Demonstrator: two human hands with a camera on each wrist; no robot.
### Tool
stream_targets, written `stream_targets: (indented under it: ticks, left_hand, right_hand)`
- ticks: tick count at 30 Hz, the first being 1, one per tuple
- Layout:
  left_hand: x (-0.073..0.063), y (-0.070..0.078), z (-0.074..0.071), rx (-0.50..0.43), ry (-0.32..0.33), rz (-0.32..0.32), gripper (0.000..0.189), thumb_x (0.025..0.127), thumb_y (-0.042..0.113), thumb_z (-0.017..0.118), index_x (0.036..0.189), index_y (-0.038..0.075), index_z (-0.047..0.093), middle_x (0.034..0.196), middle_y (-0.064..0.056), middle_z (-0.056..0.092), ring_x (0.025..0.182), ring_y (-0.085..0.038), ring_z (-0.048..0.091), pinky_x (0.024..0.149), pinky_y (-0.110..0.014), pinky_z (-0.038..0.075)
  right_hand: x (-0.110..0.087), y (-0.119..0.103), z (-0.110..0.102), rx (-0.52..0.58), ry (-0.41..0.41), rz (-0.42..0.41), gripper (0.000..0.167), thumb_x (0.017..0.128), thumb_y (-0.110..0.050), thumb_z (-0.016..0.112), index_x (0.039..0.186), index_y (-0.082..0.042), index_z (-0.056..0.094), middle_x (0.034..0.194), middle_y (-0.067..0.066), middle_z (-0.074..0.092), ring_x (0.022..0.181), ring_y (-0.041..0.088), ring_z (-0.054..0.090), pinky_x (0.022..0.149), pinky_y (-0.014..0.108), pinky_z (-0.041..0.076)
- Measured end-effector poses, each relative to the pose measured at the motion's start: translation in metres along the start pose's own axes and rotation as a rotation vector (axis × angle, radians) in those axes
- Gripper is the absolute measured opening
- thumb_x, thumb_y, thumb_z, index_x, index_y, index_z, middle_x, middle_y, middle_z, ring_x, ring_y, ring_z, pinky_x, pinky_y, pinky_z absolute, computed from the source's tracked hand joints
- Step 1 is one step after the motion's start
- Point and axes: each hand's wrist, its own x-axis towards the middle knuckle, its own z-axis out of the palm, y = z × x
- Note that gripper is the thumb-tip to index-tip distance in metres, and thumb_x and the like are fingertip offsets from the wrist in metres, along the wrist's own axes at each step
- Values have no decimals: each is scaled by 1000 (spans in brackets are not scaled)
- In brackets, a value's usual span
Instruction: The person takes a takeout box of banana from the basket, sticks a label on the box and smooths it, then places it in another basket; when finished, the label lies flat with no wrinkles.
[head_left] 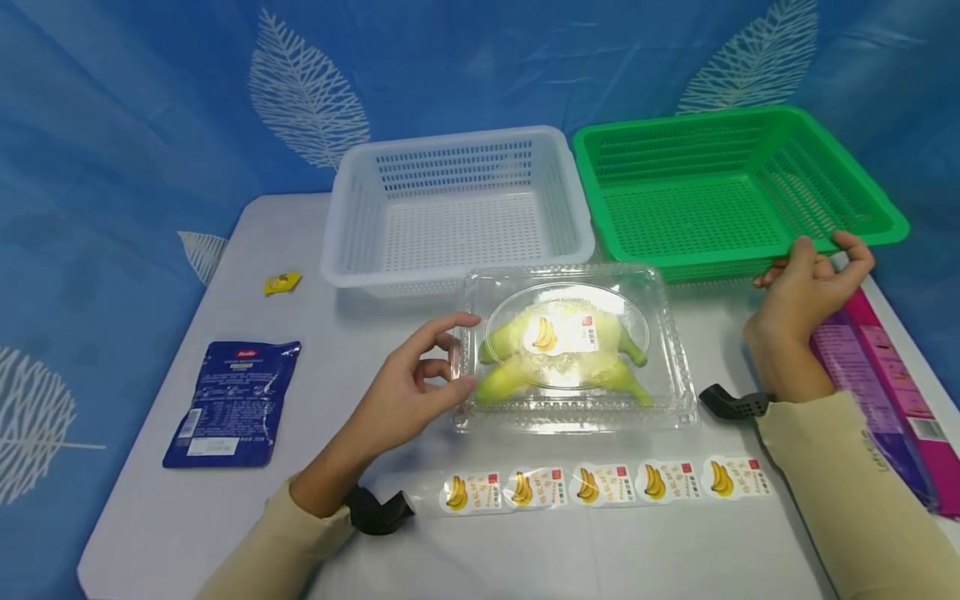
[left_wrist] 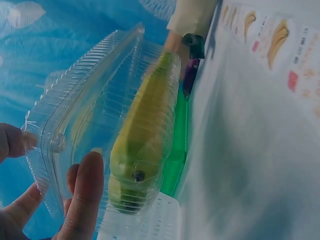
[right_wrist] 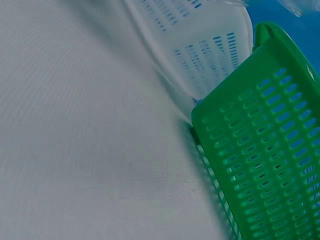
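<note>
My left hand (head_left: 408,383) holds the left end of a clear plastic clamshell box (head_left: 675,375), with thumb and fingers at its edge. Inside lie yellow-green bananas (left_wrist: 145,125), and a banana sticker (head_left: 561,333) is on the lid. The box's ribbed side (left_wrist: 45,125) shows in the left wrist view between the fingers. At the front right rim of the green basket (head_left: 682,254), my right hand (head_left: 806,292) grips with its fingertips, some fingers partly hidden. The right wrist view shows the green basket's slotted wall (right_wrist: 260,150) but not the hand.
A white basket (head_left: 457,275) stands left of the green one. A strip of banana stickers (head_left: 606,485) lies in front of the box. At left are a blue pouch (head_left: 236,400) and a small yellow packet (head_left: 282,283); at right, a pink and purple package (head_left: 877,383).
</note>
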Motion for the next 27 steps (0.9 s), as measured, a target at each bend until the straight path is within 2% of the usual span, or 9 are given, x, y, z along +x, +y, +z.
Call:
stream_targets:
  ticks: [4,10,17,24,27]
  left_hand:
    - [13,4,2,0,3,18,61,92,1,72,145,24,53,114,-15,51,70,-20,60,54,-31,54]
    - [32,15,8,-32,-23,34,60,93,3,72,145,25,53,117,-15,53,69,-25,64,62,-44,60]
    - [49,33,16,-24,-62,105,59,93,5,72,146,24,52,117,-14,51,76,-28,68,62,-45,60]
    - [80,39,24,-55,-54,146,58,95,9,72,147,24,52,110,-15,52,73,-30,65,64,-46,60]
    - [95,41,26,-70,-47,152,57,95,10,71,147,23,52,104,-15,52,70,-31,63,65,-46,59]
  right_hand:
    - [2,2,-2,12,-17,2,32,97,0,62,125,-8,49,67,11,41,45,21,37,43,26,39]
    - [5,6,-5,14,-33,-13,33,97,-2,63,126,-8,48,66,10,40,45,22,36,43,26,39]
    - [7,6,-4,-2,-46,-71,25,98,1,59,120,-6,49,62,9,38,43,20,36,44,24,37]
    - [5,4,1,45,-11,-106,24,94,7,58,113,-6,51,55,7,34,46,16,34,52,24,36]
    - [4,5,3,83,-6,-75,26,94,6,61,114,-7,51,59,7,34,49,15,34,52,23,35]
